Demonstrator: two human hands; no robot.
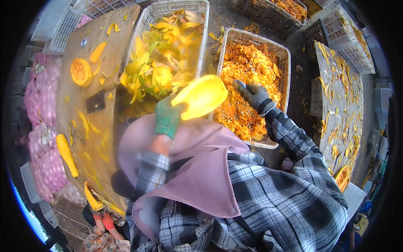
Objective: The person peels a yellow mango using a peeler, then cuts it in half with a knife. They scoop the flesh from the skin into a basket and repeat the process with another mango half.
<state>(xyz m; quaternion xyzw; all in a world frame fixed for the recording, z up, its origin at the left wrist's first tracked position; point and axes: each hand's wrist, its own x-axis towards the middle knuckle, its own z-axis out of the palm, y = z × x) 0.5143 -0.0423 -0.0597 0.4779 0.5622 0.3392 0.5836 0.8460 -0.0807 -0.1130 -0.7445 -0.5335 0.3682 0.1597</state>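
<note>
My left hand (170,115), in a green knit glove, grips a hollowed, peeled pumpkin half (203,97). Its smooth yellow inner side faces up, above the gap between two crates. My right hand (256,96) wears a grey coated glove and hovers over a plastic crate (287,63) of orange pumpkin pulp and seeds (242,116). Its fingers are partly curled; whether something small lies in them is hidden. To the left, a white crate (204,34) holds yellow-green peels (157,63).
A board table (107,60) on the left bears a cut pumpkin piece (81,72), peel scraps and a peeled long pumpkin (67,156). Another person's red-gloved hands (107,220) work at its near end. A scrap-strewn board (343,104) stands at right. Pink net sacks (45,116) line the far left.
</note>
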